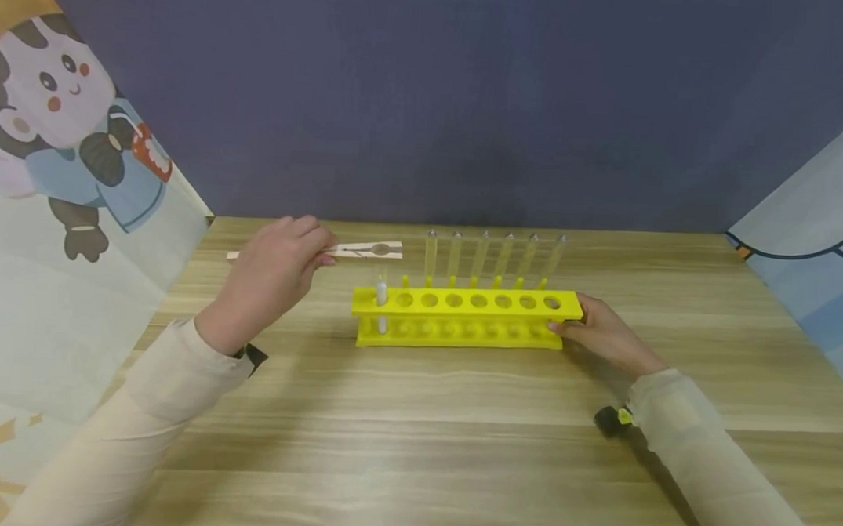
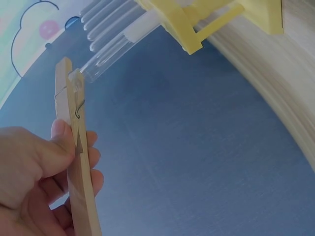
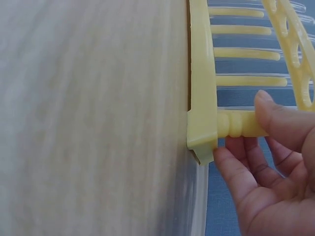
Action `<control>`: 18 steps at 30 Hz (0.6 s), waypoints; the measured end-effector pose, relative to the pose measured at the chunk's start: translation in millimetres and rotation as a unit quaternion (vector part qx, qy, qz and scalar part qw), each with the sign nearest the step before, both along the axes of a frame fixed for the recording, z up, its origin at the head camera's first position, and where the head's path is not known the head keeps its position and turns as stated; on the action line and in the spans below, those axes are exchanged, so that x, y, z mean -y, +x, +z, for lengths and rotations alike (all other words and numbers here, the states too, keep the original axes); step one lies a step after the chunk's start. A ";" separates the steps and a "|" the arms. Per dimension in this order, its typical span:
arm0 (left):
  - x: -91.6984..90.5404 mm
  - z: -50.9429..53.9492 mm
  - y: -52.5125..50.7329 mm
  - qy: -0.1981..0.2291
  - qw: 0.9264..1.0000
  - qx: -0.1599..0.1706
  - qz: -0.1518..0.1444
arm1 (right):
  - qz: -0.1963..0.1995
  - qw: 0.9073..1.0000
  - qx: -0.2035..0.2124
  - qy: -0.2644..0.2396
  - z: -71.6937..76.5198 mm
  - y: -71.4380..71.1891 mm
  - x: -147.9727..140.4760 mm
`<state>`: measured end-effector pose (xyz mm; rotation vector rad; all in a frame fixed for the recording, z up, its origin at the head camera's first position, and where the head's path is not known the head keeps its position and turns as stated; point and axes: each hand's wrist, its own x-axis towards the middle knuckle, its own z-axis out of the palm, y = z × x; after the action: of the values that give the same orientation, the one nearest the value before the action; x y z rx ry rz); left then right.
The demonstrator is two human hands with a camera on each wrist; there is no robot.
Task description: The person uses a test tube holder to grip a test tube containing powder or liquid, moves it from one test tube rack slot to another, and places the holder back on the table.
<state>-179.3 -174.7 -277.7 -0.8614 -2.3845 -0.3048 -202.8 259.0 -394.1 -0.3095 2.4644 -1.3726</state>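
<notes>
A yellow test tube rack [image 1: 460, 342] stands on the table, with several clear tubes [image 1: 455, 257] upside down on its rear pegs. One tube [image 1: 382, 293] with white content stands in the leftmost hole. My left hand [image 1: 273, 268] grips a wooden clamp [image 1: 365, 249], thumb on one side and fingers on the other; in the left wrist view the clamp's [image 2: 83, 191] tip is at the tube's [image 2: 106, 59] mouth, and whether it touches cannot be told. My right hand [image 1: 605, 334] holds the rack's right end, thumb and fingers around the end post [image 3: 241, 123].
A wood-grain table [image 1: 413, 451] lies beneath everything. Behind it rises a dark blue panel [image 1: 429, 98]. Printed light sheets with cartoon figures flank it at left [image 1: 56, 223] and right [image 1: 818, 233].
</notes>
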 end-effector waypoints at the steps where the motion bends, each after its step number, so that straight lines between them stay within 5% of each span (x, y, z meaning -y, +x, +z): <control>1: -0.1 -0.1 -0.2 -0.001 1.000 0.000 0.000 | -0.001 1.000 0.000 0.002 0.1 0.0 -0.1; 18: -0.9 -6.0 -1.8 0.003 1.000 0.004 0.005 | 0.001 1.000 0.000 0.015 0.7 -0.8 0.8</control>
<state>-181.1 -173.8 -283.8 -0.8459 -2.3931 -0.3120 -203.5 258.2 -393.4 -0.3054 2.4811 -1.3318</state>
